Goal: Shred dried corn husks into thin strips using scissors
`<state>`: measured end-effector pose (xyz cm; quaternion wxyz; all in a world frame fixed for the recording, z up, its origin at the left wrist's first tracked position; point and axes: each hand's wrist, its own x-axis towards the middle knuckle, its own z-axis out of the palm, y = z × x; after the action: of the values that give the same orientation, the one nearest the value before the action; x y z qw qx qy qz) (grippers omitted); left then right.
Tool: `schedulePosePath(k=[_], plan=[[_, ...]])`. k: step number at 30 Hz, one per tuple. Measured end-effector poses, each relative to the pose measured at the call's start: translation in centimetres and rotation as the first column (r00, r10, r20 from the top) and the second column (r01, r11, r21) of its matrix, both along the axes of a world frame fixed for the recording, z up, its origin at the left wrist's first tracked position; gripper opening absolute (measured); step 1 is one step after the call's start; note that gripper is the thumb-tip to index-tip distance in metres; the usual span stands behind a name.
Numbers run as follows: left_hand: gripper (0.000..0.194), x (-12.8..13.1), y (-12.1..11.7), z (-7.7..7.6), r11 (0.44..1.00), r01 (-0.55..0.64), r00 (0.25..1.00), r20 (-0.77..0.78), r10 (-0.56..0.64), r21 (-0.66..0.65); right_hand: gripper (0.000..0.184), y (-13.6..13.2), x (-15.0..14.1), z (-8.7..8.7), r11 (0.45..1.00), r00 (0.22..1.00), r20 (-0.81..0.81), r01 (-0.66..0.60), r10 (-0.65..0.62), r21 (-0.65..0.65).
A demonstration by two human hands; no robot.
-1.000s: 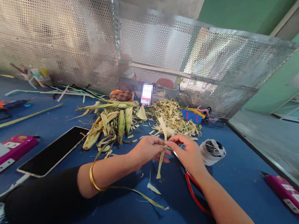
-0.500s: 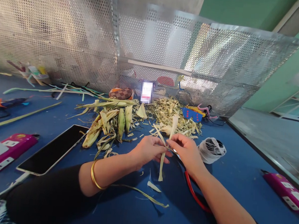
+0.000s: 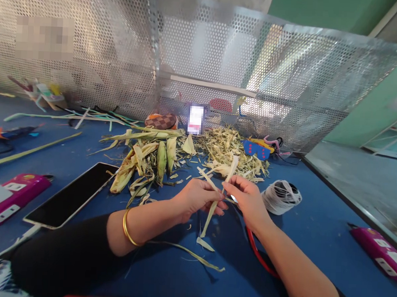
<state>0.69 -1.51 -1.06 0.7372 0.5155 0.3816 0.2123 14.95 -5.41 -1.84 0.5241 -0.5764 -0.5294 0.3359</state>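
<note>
My left hand (image 3: 201, 197), a gold bangle on its wrist, pinches pale corn husk strips where they cross. One husk strip (image 3: 210, 218) runs from its fingers down towards the table, and its upper end rises past my right fingers. Another thin strip slants up to the left. My right hand (image 3: 245, 197) is closed on the upper part of the strip, thumb against fingers. A red-handled tool (image 3: 257, 253) with a bit of bright metal lies under or in my right palm; its kind is mostly hidden. Below the hands lie a small husk scrap (image 3: 206, 244) and a long thin strip (image 3: 193, 254).
Piled corn husks (image 3: 144, 159) and shredded husk (image 3: 227, 145) lie beyond the hands. A white thread spool (image 3: 281, 197) stands right. At left are a tablet-like black screen (image 3: 73, 193) and a magenta power strip (image 3: 19, 196); another power strip (image 3: 379, 253) is far right. A perforated metal screen (image 3: 203, 51) stands behind.
The held husk strip has tilted, its lower end swinging left and its upper end right. Both hands stay close together in nearly the same place.
</note>
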Motion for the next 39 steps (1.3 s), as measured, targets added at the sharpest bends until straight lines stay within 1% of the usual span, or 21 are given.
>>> schedulePosePath(k=[3, 5, 6, 8, 9, 10, 11, 12, 14, 15, 16, 18, 20, 22, 24, 26, 28, 30, 34, 37, 39], plan=[[0.012, -0.1, 0.0, 0.2, 1.0, 0.012, 1.0, 0.006, -0.012, -0.013, 0.021, 0.1, 0.5, 0.1, 1.0, 1.0, 0.016, 0.013, -0.013, 0.01], [0.017, -0.2, 0.0, 0.4, 1.0, -0.005, 1.0, 0.025, 0.005, -0.026, 0.019, 0.0, 0.9, 0.4, 0.99, 0.989, 0.112, 0.09, -0.101, 0.104], [0.019, -0.2, 0.1, 0.6, 0.999, -0.023, 0.999, 0.04, 0.024, -0.034, 0.019, -0.1, 1.1, 0.6, 0.974, 0.967, 0.189, 0.134, -0.168, 0.183], [0.02, -0.3, 0.2, 0.9, 0.997, -0.058, 0.995, 0.076, 0.062, -0.058, 0.016, -0.5, 1.4, 1.0, 0.912, 0.883, 0.345, 0.189, -0.32, 0.363], [0.021, -0.3, 0.3, 1.0, 0.995, -0.073, 0.992, 0.094, 0.079, -0.072, 0.015, -0.8, 1.4, 1.3, 0.882, 0.834, 0.406, 0.184, -0.374, 0.434], [0.022, -0.3, 0.4, 1.0, 0.993, -0.088, 0.989, 0.11, 0.097, -0.085, 0.017, -1.0, 1.4, 1.4, 0.869, 0.796, 0.461, 0.157, -0.392, 0.469], [0.023, -0.4, 0.5, 1.0, 0.99, -0.107, 0.985, 0.123, 0.119, -0.096, 0.02, -1.2, 1.2, 1.5, 0.876, 0.772, 0.511, 0.12, -0.378, 0.467], [0.025, -0.4, 0.6, 1.0, 0.986, -0.13, 0.98, 0.135, 0.143, -0.102, 0.023, -1.3, 1.0, 1.5, 0.901, 0.76, 0.558, 0.081, -0.332, 0.425], [0.026, -0.4, 0.8, 0.8, 0.978, -0.183, 0.967, 0.161, 0.197, -0.1, 0.027, -1.3, 0.5, 1.2, 0.966, 0.771, 0.613, 0.01, -0.172, 0.257], [0.027, -0.4, 0.8, 0.7, 0.975, -0.202, 0.961, 0.175, 0.216, -0.094, 0.028, -1.3, 0.2, 1.0, 0.986, 0.789, 0.607, -0.014, -0.09, 0.165], [0.028, -0.4, 0.9, 0.5, 0.973, -0.213, 0.956, 0.187, 0.227, -0.089, 0.028, -1.2, 0.0, 0.7, 0.996, 0.812, 0.583, -0.028, -0.03, 0.09], [0.031, -0.4, 0.9, 0.5, 0.975, -0.211, 0.954, 0.203, 0.222, -0.074, 0.027, -0.9, -0.2, 0.3, 0.999, 0.855, 0.518, -0.042, 0.033, 0.005], [0.032, -0.4, 0.8, 0.6, 0.982, -0.182, 0.958, 0.215, 0.188, -0.049, 0.026, -0.7, -0.1, 0.1, 0.999, 0.883, 0.467, -0.045, 0.052, -0.026], [0.027, -0.4, 0.8, 0.7, 0.992, -0.123, 0.965, 0.232, 0.119, 0.003, 0.024, -0.6, 0.1, 0.3, 0.998, 0.915, 0.4, -0.045, 0.055, -0.035], [0.023, -0.3, 0.8, 0.8, 0.997, -0.06, 0.964, 0.261, 0.046, 0.045, 0.021, -0.7, 0.3, 0.7, 0.997, 0.964, 0.259, -0.055, 0.065, -0.046], [0.029, -0.3, 1.0, 0.7, 0.998, -0.055, 0.951, 0.305, 0.042, 0.033, 0.018, -0.7, 0.4, 1.1, 0.993, 0.993, 0.061, -0.094, 0.099, -0.067], [0.036, -0.3, 1.4, 0.4, 0.996, -0.081, 0.929, 0.359, 0.085, -0.027, 0.016, -0.8, 0.5, 1.5, 0.985, 0.983, -0.122, -0.151, 0.141, -0.079], [0.04, -0.5, 1.9, 0.1, 0.995, -0.058, 0.915, 0.394, 0.087, -0.084, 0.015, -0.8, 0.6, 1.8, 0.98, 0.958, -0.234, -0.187, 0.167, -0.068], [0.025, -1.1, 3.5, -0.6, 0.974, 0.117, 0.879, 0.477, -0.01, -0.195, 0.017, -0.8, 0.7, 2.1, 0.974, 0.93, -0.321, -0.213, 0.18, -0.071], [0.034, -1.6, 4.4, -1.0, 0.939, 0.261, 0.822, 0.561, -0.094, -0.225, 0.018, -0.8, 0.8, 2.2, 0.964, 0.904, -0.374, -0.255, 0.209, -0.077], [0.036, -1.7, 4.6, -1.0, 0.931, 0.295, 0.81, 0.573, -0.124, -0.216, 0.018, -0.9, 1.0, 2.2, 0.955, 0.889, -0.392, -0.287, 0.237, -0.073]])
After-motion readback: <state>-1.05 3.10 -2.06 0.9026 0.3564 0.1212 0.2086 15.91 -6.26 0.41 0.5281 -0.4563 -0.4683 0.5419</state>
